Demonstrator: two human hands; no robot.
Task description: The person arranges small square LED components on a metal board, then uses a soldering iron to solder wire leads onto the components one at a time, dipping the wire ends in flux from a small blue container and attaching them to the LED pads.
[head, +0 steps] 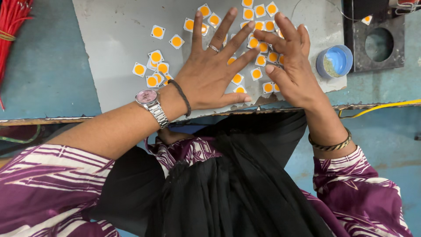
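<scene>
Several small square white chips with round orange centres (155,57) lie scattered on a grey metal sheet (118,35). My left hand (215,70) rests flat on the sheet with fingers spread wide over the chips; it wears a ring, with a black band and a pink-faced watch at the wrist. My right hand (291,61) lies just to its right, fingers loosely bent over another cluster of chips (263,44), fingertips touching them. Neither hand visibly grips anything. Some chips are hidden under both hands.
A small blue round container (335,61) stands at the sheet's right edge. Behind it is a dark metal block with a round hole (379,44). Red wires (13,22) hang at far left. A yellow cable (386,106) runs along the blue table edge.
</scene>
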